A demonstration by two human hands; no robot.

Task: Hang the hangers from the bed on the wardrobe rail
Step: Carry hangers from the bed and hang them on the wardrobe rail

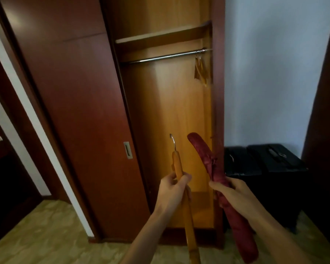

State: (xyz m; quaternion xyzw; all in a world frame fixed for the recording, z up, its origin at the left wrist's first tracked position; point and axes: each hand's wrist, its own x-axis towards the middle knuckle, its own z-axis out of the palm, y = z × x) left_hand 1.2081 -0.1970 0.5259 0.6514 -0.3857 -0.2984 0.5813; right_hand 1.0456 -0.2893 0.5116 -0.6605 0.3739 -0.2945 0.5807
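My left hand (172,189) grips a wooden hanger (188,216) seen edge-on, its metal hook pointing up. A padded dark red hanger (206,155) is held in my right hand (231,193), one end rising toward the wardrobe. Both hands sit low in front of the open wardrobe. High above them runs the metal wardrobe rail (166,56). Two wooden hangers (200,70) hang at the rail's right end.
The wardrobe's sliding door (80,111) covers its left half. A shelf (160,36) sits above the rail. A black suitcase (263,162) stands to the right against the white wall. Patterned carpet (46,235) covers the floor.
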